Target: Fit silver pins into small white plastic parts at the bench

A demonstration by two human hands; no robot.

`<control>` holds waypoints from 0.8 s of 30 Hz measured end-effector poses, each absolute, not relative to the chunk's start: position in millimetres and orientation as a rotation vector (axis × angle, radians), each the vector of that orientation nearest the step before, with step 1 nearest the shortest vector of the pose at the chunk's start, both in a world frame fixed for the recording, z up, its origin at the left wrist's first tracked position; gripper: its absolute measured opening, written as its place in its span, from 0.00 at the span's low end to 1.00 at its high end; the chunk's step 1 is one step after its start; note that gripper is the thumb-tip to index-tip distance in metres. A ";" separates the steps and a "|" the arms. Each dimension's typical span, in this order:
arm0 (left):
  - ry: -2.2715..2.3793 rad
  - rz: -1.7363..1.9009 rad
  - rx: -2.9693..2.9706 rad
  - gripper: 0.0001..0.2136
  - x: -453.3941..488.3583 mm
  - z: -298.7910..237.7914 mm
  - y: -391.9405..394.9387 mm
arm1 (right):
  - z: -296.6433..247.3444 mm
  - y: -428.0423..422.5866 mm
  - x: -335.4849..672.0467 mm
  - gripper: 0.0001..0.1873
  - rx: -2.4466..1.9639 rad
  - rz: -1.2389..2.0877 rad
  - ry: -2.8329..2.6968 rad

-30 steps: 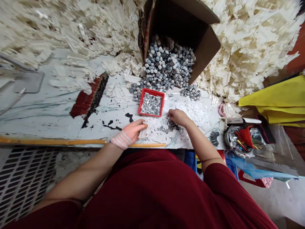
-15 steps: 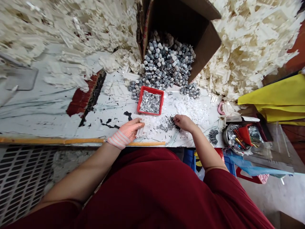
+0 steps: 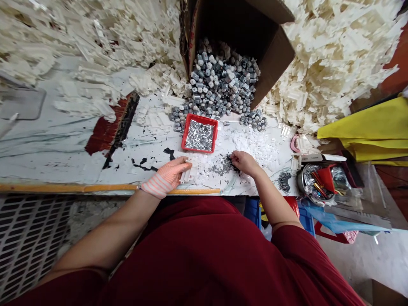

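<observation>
Head view. The left hand (image 3: 172, 176), in a pink striped fingerless glove (image 3: 156, 185), is curled and closed around a white plastic part (image 3: 187, 173), which sits at the fingertips. The right hand (image 3: 245, 163) lies just to its right, with the fingertips (image 3: 232, 157) pressed together over a scatter of dark metal pins (image 3: 225, 165). Whether they pinch a pin cannot be determined from this view.

Both hands work on a white-painted, ink-stained bench top (image 3: 63, 161). Small white plastic pieces (image 3: 255, 144) lie loose directly ahead of the right hand.

Material state: a full bank of white plastic parts (image 3: 334, 55) remains ahead and to the right of the right hand, and a second bank (image 3: 95, 42) lies ahead and to the left of the left hand. Which of these parts have been worked cannot be determined.

Containers: a red tray (image 3: 200, 116) stands ahead of the gap between the hands and holds a dense layer of silver pins (image 3: 199, 135). Farther ahead, a tipped cardboard box (image 3: 274, 55) holds a heap of grey cylindrical parts (image 3: 223, 80), which spill past its mouth toward the tray. To the right of the right hand, a steel bowl (image 3: 302, 180) holds a red scoop (image 3: 327, 178) and assorted small items.
</observation>
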State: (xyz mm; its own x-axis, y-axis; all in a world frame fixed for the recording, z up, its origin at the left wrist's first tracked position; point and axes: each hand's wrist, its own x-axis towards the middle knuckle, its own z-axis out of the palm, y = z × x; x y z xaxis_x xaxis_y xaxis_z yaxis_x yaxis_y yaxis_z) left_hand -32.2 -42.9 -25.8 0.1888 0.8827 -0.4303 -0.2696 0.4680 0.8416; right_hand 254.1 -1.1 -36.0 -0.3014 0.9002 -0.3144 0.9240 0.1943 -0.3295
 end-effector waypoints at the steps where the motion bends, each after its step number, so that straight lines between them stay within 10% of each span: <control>1: 1.074 0.869 0.657 0.10 -32.0 -26.3 -43.0 | -37.7 0.3 250.2 0.13 1.785 -0.662 2.393; 9: 1.051 0.732 0.609 0.12 -20.5 -28.3 -46.8 | -37.8 -4.1 243.4 0.17 1.665 -0.597 2.467; 18: 1.128 0.714 0.818 0.12 6.5 -35.0 -50.9 | -25.2 -32.9 189.7 0.08 1.978 -1.723 2.695; 24: 1.153 0.728 0.859 0.11 -2.1 -31.8 -55.0 | -25.3 -37.5 168.8 0.07 1.903 -1.566 2.811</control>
State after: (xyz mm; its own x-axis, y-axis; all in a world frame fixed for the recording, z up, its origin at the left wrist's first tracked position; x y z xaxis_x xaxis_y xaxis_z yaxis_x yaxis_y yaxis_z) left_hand -2.1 -55.0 -31.8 0.2548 0.8482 -0.4643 -0.0541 0.4919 0.8690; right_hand 168.8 -37.5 -25.3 -0.3537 0.9348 0.0331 0.4637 0.2060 -0.8617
